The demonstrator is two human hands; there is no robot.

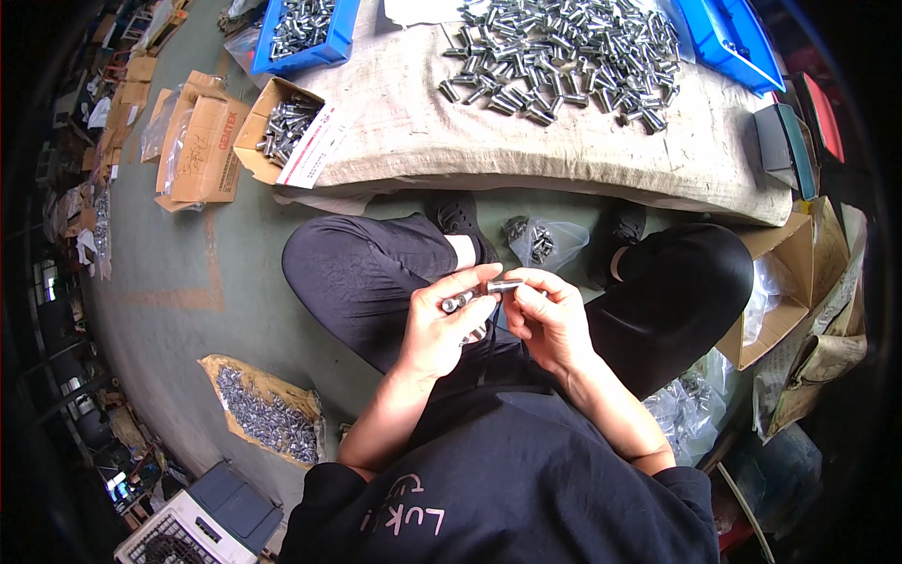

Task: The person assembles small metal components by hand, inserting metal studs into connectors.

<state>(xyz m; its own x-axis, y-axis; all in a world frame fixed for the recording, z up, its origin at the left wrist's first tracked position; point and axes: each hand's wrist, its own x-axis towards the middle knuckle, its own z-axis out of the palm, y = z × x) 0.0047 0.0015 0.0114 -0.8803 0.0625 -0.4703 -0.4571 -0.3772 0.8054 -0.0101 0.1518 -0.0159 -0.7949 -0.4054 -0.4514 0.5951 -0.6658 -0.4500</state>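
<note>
In front of my lap, my left hand (pixel 438 324) is closed around several short, shiny metal cylinders. One metal cylinder (pixel 457 303) pokes out between its fingers, and others show partly below it. Thumb and fingertips of that hand also pinch the left end of another metal cylinder (pixel 505 285), lying level. My right hand (pixel 550 318) grips the right end of this same piece, its other fingers curled in. A large loose pile of similar metal cylinders (pixel 564 56) lies on the cloth-covered table (pixel 413 132) beyond my knees.
Blue bins (pixel 340 36) stand at both far sides of the table. A cardboard box (pixel 252 141) of metal parts sits at its left corner. Between my feet lies a clear bag (pixel 562 242) with parts. Small parts cover a cardboard sheet (pixel 222 365) on the left floor; an open carton (pixel 799 273) stands right.
</note>
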